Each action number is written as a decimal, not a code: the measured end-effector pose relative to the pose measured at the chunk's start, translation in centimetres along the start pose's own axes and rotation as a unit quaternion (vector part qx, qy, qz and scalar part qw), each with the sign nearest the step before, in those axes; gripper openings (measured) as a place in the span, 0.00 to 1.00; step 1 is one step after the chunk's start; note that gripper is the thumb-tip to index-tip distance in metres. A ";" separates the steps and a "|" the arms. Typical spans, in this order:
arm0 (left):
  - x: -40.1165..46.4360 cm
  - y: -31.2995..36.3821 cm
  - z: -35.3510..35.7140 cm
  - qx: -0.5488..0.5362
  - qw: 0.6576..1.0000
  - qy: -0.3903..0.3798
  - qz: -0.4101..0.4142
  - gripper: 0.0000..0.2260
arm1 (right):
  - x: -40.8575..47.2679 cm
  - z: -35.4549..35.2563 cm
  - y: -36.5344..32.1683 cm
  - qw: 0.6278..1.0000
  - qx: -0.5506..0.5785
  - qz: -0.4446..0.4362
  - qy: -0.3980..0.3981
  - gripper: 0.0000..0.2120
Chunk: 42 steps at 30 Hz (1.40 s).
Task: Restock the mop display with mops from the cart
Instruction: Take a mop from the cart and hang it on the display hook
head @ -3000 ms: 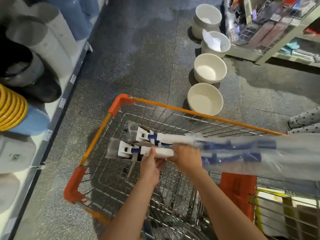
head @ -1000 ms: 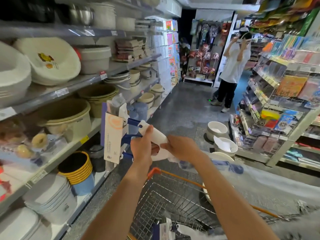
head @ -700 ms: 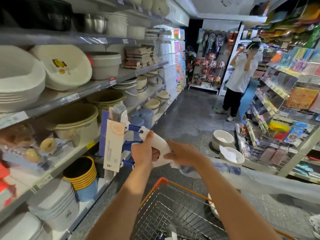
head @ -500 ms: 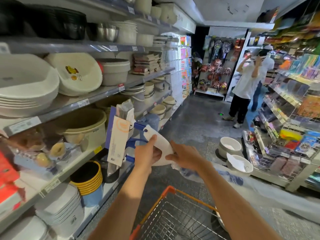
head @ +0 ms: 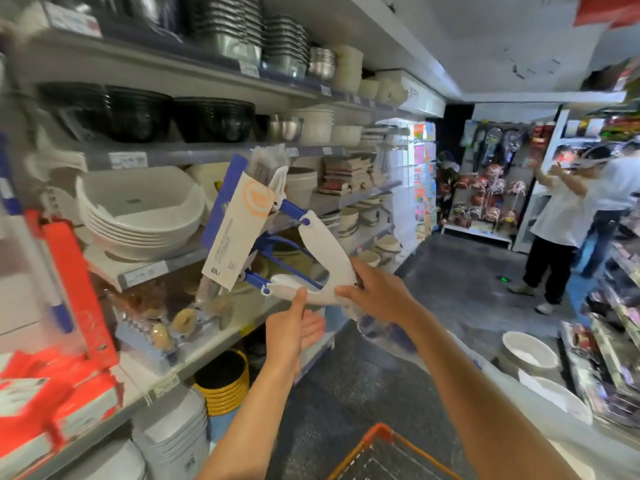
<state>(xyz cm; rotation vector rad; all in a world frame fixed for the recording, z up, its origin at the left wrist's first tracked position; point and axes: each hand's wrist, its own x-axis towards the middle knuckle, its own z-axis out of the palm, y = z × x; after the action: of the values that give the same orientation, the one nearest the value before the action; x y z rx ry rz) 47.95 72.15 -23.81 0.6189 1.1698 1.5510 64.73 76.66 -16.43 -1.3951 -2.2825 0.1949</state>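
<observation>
Since half a second ago the mop [head: 322,258] has risen higher against the shelves [head: 194,154], and the cart [head: 381,445] has dropped to a corner at the bottom edge. My right hand [head: 377,294] grips the white frame at its neck. My left hand [head: 294,327] has let go, fingers relaxed, thumb touching the frame's lower bar. Its cardboard-sleeved head points up-left toward stacked basins [head: 142,216].
</observation>
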 end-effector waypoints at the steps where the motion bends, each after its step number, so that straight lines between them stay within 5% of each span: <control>1: -0.4 0.8 -0.1 -0.019 1.000 0.004 0.017 0.19 | 0.0 -0.5 -0.8 1.000 0.024 -0.010 0.003 0.23; 9: -6.4 7.6 -1.2 -0.077 0.986 0.005 0.149 0.14 | -1.3 -3.2 -6.5 0.969 0.227 -0.083 0.045 0.22; 18: -13.4 14.6 -4.4 -0.063 0.959 0.075 0.268 0.13 | -2.6 -5.5 -14.5 0.926 0.336 -0.166 0.045 0.25; 31: -21.0 23.1 -12.5 -0.011 0.904 0.111 0.413 0.09 | -4.7 -5.8 -28.0 0.836 0.470 -0.274 0.065 0.14; 42: -24.8 27.7 -21.8 -0.031 0.871 0.148 0.467 0.03 | -4.3 0.6 -40.0 0.780 0.567 -0.264 -0.023 0.10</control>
<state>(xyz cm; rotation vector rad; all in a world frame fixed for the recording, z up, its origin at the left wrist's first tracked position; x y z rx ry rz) 25.52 41.84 -2.85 1.0160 1.0779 2.5655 33.84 53.87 -4.34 -0.1115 -1.8312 1.1697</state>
